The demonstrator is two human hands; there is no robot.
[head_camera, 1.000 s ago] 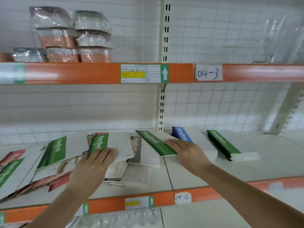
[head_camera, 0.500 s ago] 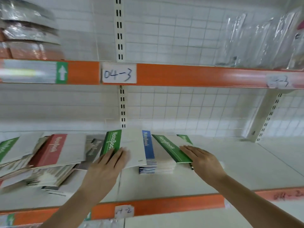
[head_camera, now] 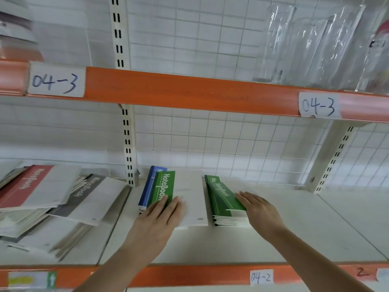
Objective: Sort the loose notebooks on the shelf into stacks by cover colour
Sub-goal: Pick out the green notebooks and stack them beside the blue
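A green-spined notebook [head_camera: 185, 192] lies on top of a blue stack [head_camera: 147, 186]; my left hand [head_camera: 162, 216] lies flat on its near corner with fingers straight. To the right stands a stack of green notebooks [head_camera: 223, 199]. Its top one is tilted, and my right hand [head_camera: 259, 209] rests on it at the right side with straight fingers. A loose pile at the left holds a red notebook [head_camera: 35, 186] and a grey notebook [head_camera: 84, 192] among others.
The white shelf board [head_camera: 315, 228] stretches bare to the right of the green stack. An orange front rail [head_camera: 189, 275] carries a 04-2 label. The upper shelf rail [head_camera: 189, 91] hangs overhead with clear plastic bags [head_camera: 315, 45] on it. An upright post [head_camera: 128, 144] stands behind the blue stack.
The view has swung right. My right hand has carried its green notebook onto the green stack. My left hand has slid its green notebook rightward over the blue stack.
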